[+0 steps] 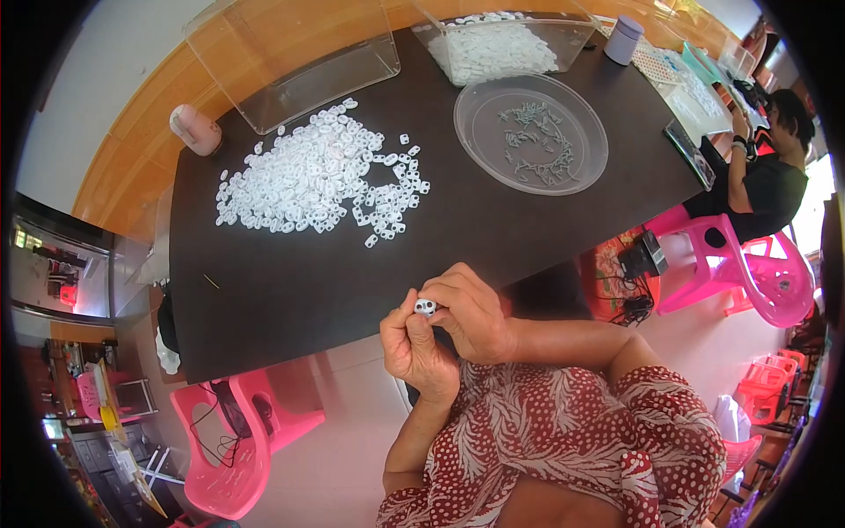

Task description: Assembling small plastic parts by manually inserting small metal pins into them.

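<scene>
Between the fingertips of both hands, just off the table's near edge, is a small white plastic piece [425, 307] with dark holes. My left hand [418, 356] pinches it from the left, and my right hand [471, 312] grips it from the right. Fingers hide part of it. A large heap of similar small white pieces [295, 176] lies on the dark table [282, 290], with several strays at its right side. To the right of the heap, a round clear plastic tray [585, 145] holds many thin grey-green pieces [537, 132].
Along the table's back stand a clear bin [387, 62] and another bin [437, 53] full of white parts. A pink container [195, 130] and a lilac jar [623, 40] flank them. A phone [689, 154] lies at the right edge, where a person [766, 180] sits. Pink chair [233, 466] at lower left.
</scene>
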The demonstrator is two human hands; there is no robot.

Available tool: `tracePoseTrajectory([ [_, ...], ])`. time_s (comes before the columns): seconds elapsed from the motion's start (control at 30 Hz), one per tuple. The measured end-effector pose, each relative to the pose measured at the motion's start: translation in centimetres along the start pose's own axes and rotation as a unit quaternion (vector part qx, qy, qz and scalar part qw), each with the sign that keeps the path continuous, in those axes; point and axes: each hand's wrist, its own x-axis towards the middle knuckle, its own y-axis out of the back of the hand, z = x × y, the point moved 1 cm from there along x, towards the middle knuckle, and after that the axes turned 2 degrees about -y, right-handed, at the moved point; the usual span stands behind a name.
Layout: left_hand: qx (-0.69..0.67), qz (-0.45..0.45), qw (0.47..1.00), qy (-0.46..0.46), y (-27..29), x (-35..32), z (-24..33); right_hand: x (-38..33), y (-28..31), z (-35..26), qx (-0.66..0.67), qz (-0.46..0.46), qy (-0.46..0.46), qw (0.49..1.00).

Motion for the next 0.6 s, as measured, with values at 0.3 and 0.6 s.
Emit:
tracePoseTrajectory([
  [0.3, 0.075, 0.002, 0.996, -0.047, 0.6, -0.3, -0.6, -0.3, -0.8, 0.3, 0.011, 0.013, 0.017, 1.000],
  [0.6, 0.119, 0.036, 0.992, -0.029, 0.3, -0.1, -0.5, -0.2, -1.5, 0.5, -0.025, 0.019, 0.026, 0.999],
])
